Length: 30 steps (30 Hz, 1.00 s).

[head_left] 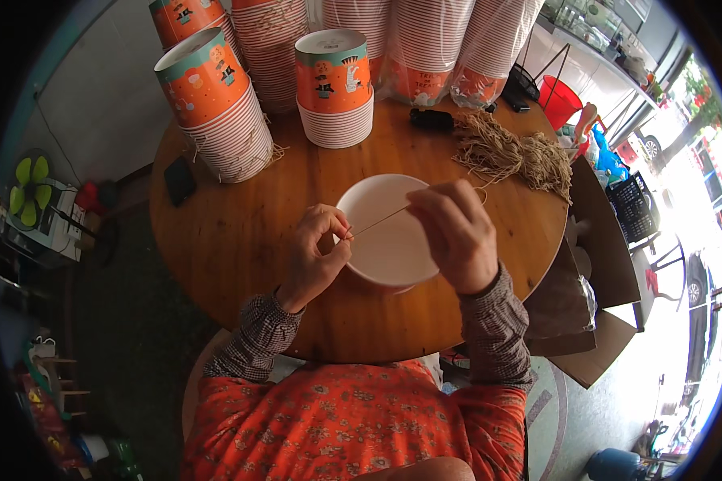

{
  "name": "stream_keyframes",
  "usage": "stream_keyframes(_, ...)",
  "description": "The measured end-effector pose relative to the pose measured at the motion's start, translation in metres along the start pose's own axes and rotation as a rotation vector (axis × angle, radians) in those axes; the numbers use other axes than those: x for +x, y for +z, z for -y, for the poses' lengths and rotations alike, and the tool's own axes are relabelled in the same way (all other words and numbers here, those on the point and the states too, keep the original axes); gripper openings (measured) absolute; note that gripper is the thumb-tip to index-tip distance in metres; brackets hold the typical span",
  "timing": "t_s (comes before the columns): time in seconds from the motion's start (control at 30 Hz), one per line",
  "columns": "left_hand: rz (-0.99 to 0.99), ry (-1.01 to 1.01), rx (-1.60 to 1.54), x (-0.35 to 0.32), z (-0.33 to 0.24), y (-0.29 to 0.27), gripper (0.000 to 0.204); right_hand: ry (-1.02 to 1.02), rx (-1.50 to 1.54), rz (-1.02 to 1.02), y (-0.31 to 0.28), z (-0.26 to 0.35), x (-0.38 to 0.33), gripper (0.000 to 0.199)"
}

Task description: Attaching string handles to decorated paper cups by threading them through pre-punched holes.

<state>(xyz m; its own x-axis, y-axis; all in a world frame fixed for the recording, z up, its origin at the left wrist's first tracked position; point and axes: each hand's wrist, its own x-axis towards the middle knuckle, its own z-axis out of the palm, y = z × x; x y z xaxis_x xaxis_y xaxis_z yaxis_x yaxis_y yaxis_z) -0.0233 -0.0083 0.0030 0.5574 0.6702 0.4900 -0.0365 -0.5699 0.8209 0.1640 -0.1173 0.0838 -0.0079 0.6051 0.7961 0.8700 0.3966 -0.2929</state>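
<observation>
A thin tan string [383, 220] is stretched between my two hands above the mouth of a white paper bucket [389, 248]. My left hand [313, 250] pinches one end of it between thumb and fingertips at the bucket's left rim. Over the right side of the rim, my right hand [461, 234] is closed on the string, and a loose length curls up behind its knuckles. The bucket stands on the round wooden table [217, 256] right in front of me, its inside facing up. Its outer wall is mostly hidden.
Nested orange-and-white paper buckets [334, 88] stand in stacks at the back, some in clear plastic [425, 48]. A bundle of tan strings [513, 152] lies at the far right, a dark phone-like object [180, 179] at the left. An open cardboard box [610, 240] sits right of the table.
</observation>
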Motion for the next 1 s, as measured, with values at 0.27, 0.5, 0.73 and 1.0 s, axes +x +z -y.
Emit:
stream_keyframes(0.27,0.06,0.112,0.154,-0.002,0.004,0.003,0.011,0.107,-0.021,-0.182,-0.01,-0.008,-0.006,0.018)
stream_keyframes(0.5,0.235,0.396,0.113,0.005,0.004,-0.001,0.016,0.302,0.381,-0.26,0.0,-0.014,-0.014,0.011)
stream_keyframes(0.73,0.238,0.254,0.139,0.003,-0.007,-0.01,0.016,0.209,0.669,-0.364,0.017,-0.017,-0.025,0.009)
stream_keyframes(1.0,0.268,0.586,0.489,-0.003,-0.015,-0.002,0.016,0.511,1.142,-0.586,0.038,-0.034,-0.024,0.006)
